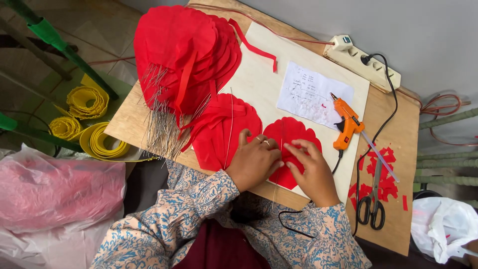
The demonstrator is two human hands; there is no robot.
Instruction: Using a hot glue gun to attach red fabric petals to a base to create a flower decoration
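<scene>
We press our left hand (pixel 255 162) flat, fingers spread, on a red scalloped paper petal (pixel 290 149) lying on the pale board (pixel 259 84) near its front edge, while our right hand (pixel 309 169) pinches the petal's middle. A glue gun (pixel 347 123) stands just right; scissors (pixel 372 201) lie beyond, and stacked petals (pixel 184 55) crowd the left.

The scalloped paper petal (pixel 291 137) is laid on the board (pixel 259 84), which rests on the desk (pixel 398 119). The petal stack (pixel 184 55) is placed to its left, the glue gun (pixel 347 127) to its right. The scissors (pixel 372 199) are positioned right of the board, and the power strip (pixel 361 62) at the rear.
</scene>
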